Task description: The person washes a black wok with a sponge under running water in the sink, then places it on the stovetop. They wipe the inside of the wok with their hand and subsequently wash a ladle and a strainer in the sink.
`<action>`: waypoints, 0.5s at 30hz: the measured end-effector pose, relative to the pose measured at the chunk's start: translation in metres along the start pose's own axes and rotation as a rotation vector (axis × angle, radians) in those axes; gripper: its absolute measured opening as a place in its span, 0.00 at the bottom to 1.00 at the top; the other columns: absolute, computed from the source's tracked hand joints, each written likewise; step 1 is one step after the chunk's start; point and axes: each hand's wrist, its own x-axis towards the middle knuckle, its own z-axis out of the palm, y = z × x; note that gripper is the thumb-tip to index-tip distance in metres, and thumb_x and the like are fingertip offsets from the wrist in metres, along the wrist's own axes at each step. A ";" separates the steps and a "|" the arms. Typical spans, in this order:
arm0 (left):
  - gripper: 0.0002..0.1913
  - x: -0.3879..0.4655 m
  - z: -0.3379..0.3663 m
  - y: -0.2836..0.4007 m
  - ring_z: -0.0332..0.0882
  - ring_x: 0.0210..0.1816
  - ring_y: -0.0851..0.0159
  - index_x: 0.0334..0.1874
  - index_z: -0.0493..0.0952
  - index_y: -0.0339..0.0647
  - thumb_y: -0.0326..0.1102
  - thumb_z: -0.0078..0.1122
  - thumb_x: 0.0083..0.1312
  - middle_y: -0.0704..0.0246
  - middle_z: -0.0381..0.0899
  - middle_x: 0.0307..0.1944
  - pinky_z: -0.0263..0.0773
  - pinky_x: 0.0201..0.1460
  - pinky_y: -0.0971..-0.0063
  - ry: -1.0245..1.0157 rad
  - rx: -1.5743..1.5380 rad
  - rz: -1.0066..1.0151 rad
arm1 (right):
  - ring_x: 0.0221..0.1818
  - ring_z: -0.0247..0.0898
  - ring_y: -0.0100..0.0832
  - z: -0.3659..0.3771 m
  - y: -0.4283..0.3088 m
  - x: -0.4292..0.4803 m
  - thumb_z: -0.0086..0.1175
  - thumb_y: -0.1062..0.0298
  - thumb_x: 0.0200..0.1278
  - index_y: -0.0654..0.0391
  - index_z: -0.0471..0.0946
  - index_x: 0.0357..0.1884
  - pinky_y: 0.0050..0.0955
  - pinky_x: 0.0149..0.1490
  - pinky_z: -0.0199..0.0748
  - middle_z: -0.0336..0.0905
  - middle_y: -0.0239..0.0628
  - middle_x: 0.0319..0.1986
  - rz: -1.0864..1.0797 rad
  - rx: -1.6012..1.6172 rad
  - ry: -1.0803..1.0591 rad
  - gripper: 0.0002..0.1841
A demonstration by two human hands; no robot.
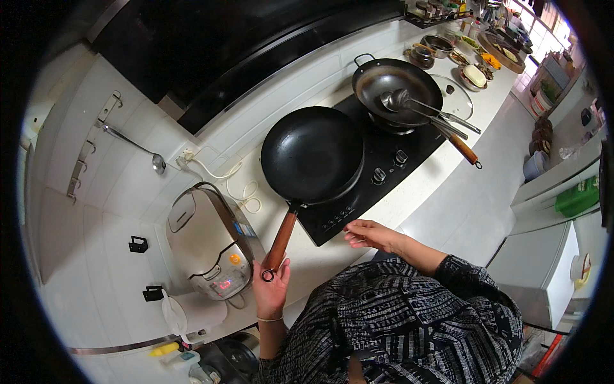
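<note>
A black wok (314, 153) with a wooden handle (283, 235) sits over the left side of the black glass cooktop (383, 177). My left hand (272, 285) is at the end of that handle, palm up and fingers apart; whether it bears any of the handle's weight I cannot tell. Near the cooktop's front edge, my right hand (362, 234) holds nothing, its fingers loosely bent. A second wok (383, 79) stands on the far burner, with metal ladles (398, 100) lying in it and their handles across its rim.
A rice cooker (206, 235) with a lit panel stands left of the wok handle, its white cord (230, 175) behind. One ladle (158, 163) hangs on the tiled wall. Beyond the second wok are a glass lid (455, 98), bowls of food (472, 79) and a round wooden board (513, 65).
</note>
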 end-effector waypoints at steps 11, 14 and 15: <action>0.19 0.025 0.085 -0.132 0.77 0.55 0.55 0.63 0.65 0.37 0.38 0.50 0.75 0.54 0.74 0.57 0.76 0.56 0.66 -0.062 0.523 -0.049 | 0.44 0.77 0.22 -0.125 -0.027 -0.080 0.54 0.58 0.73 0.54 0.73 0.55 0.22 0.53 0.79 0.79 0.31 0.45 -0.150 0.059 -0.022 0.16; 0.16 0.035 0.113 -0.166 0.80 0.50 0.56 0.60 0.67 0.36 0.38 0.48 0.76 0.57 0.77 0.52 0.77 0.55 0.65 -0.130 0.658 -0.006 | 0.44 0.77 0.23 -0.155 -0.034 -0.104 0.54 0.58 0.73 0.54 0.73 0.56 0.23 0.53 0.79 0.79 0.32 0.45 -0.153 0.073 0.030 0.16; 0.16 0.039 0.119 -0.176 0.80 0.50 0.57 0.60 0.68 0.36 0.38 0.48 0.76 0.57 0.77 0.52 0.77 0.55 0.65 -0.149 0.718 0.016 | 0.44 0.77 0.23 -0.169 -0.033 -0.110 0.54 0.58 0.73 0.54 0.74 0.56 0.23 0.53 0.79 0.79 0.32 0.45 -0.153 0.078 0.058 0.16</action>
